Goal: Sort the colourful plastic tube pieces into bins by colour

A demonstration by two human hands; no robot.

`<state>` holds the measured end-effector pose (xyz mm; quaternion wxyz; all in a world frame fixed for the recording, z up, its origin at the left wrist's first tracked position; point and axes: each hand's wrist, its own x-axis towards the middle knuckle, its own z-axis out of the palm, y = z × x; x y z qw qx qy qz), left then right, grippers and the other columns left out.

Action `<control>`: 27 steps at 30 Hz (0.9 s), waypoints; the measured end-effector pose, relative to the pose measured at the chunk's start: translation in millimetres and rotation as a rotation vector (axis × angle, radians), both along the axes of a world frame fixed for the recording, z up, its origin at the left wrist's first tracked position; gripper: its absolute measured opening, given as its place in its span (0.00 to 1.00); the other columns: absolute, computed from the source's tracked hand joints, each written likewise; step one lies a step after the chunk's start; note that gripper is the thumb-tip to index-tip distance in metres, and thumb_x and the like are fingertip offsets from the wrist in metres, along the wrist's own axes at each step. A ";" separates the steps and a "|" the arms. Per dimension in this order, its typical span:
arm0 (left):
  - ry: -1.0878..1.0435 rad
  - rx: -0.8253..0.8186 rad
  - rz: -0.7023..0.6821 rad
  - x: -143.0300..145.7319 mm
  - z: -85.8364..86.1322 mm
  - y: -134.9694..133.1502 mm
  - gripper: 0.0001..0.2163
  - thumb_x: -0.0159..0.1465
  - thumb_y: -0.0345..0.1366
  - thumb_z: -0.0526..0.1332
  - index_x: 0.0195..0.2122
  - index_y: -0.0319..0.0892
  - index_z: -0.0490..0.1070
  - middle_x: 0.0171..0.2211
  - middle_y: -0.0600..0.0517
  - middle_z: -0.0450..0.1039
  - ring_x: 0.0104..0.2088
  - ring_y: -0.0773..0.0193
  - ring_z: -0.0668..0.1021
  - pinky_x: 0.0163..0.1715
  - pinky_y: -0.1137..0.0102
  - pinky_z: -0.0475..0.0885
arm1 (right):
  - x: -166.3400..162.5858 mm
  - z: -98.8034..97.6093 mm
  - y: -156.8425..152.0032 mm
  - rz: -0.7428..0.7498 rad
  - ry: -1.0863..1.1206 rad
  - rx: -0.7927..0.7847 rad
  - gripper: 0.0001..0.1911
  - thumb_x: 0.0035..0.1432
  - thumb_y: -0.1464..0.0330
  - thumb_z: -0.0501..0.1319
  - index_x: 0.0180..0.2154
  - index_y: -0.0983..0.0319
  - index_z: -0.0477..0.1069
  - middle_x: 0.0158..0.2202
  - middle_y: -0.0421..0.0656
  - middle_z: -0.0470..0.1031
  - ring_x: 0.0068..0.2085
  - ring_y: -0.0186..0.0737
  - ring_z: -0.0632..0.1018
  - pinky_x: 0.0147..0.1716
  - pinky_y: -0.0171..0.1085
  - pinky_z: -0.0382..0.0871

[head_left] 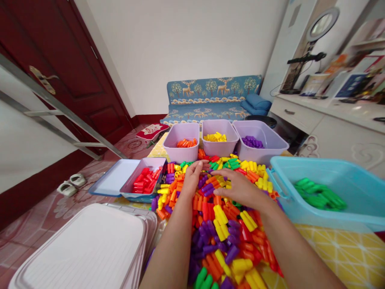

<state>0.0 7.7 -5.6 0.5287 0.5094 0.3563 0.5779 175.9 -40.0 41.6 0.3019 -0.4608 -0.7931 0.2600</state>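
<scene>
A pile of plastic tube pieces [222, 241] fills the middle of the scene, running from the near edge to the far middle. The pieces are short, glossy, round-ended cylinders in red, orange, yellow, green and purple, mixed together. They lie on their sides at all angles, heaped over one another. Several yellow pieces [220, 216] sit on top near the centre, purple pieces [207, 235] cluster just nearer, and green pieces [232, 162] are scattered along the far edge.

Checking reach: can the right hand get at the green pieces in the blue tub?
Probably yes: the right hand rests on the mixed pile beside the open blue tub, with nothing between it and the green pieces.
</scene>
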 end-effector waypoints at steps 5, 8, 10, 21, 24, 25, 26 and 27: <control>-0.049 -0.005 -0.031 -1.0 -2.0 1.1 0.23 0.62 0.53 0.55 0.43 0.37 0.75 0.39 0.44 0.79 0.39 0.59 0.79 0.38 0.68 0.72 | -25.1 -19.5 -2.8 -0.068 -0.135 0.162 0.27 0.47 0.73 0.64 0.51 0.56 0.71 0.50 0.45 0.74 0.52 0.46 0.74 0.53 0.44 0.65; -0.003 0.051 -0.065 -0.8 -0.4 -1.1 0.22 0.63 0.51 0.55 0.44 0.38 0.75 0.40 0.44 0.79 0.41 0.58 0.79 0.44 0.67 0.71 | -22.7 -21.8 4.2 -0.284 -0.085 0.206 0.21 0.54 0.70 0.61 0.51 0.58 0.71 0.49 0.46 0.76 0.49 0.45 0.76 0.50 0.42 0.67; 0.055 0.083 -0.124 -0.5 2.4 -4.3 0.20 0.61 0.48 0.60 0.47 0.39 0.74 0.43 0.45 0.78 0.44 0.58 0.78 0.46 0.67 0.70 | -16.7 -21.1 7.5 -0.363 -0.076 0.213 0.18 0.58 0.67 0.59 0.51 0.59 0.72 0.48 0.47 0.77 0.48 0.46 0.77 0.49 0.43 0.68; 0.222 0.203 -0.226 0.0 14.7 -13.6 0.13 0.55 0.44 0.67 0.36 0.41 0.79 0.45 0.46 0.76 0.48 0.56 0.76 0.52 0.65 0.67 | -17.1 -18.6 2.5 -0.272 -0.414 0.138 0.18 0.64 0.61 0.52 0.52 0.60 0.67 0.39 0.48 0.80 0.40 0.48 0.80 0.33 0.37 0.64; 0.088 0.094 -0.129 -1.0 9.6 -9.6 0.16 0.56 0.47 0.65 0.38 0.40 0.77 0.40 0.47 0.78 0.39 0.59 0.78 0.42 0.67 0.72 | -10.9 -19.9 4.7 -0.364 -0.382 0.124 0.15 0.64 0.61 0.52 0.48 0.59 0.67 0.37 0.47 0.79 0.39 0.48 0.79 0.33 0.38 0.65; 0.050 0.066 -0.093 -1.2 7.7 -8.0 0.17 0.57 0.48 0.64 0.40 0.40 0.77 0.41 0.47 0.78 0.38 0.59 0.78 0.40 0.67 0.72 | -7.3 -21.0 6.5 -0.411 -0.359 0.129 0.15 0.63 0.61 0.52 0.48 0.59 0.67 0.38 0.47 0.79 0.40 0.49 0.79 0.35 0.39 0.66; 0.026 0.055 -0.053 -1.2 6.1 -6.4 0.19 0.59 0.50 0.62 0.42 0.40 0.76 0.42 0.46 0.78 0.39 0.59 0.78 0.40 0.67 0.72 | -3.6 -22.5 8.8 -0.454 -0.332 0.152 0.15 0.63 0.62 0.53 0.49 0.60 0.67 0.40 0.48 0.78 0.42 0.49 0.78 0.38 0.40 0.66; 0.020 0.060 -0.016 -1.0 4.7 -5.0 0.20 0.60 0.51 0.60 0.45 0.40 0.75 0.45 0.45 0.77 0.41 0.59 0.78 0.42 0.67 0.72 | -0.3 -24.3 11.2 -0.485 -0.306 0.193 0.18 0.61 0.62 0.55 0.51 0.61 0.65 0.45 0.50 0.77 0.46 0.50 0.77 0.42 0.42 0.67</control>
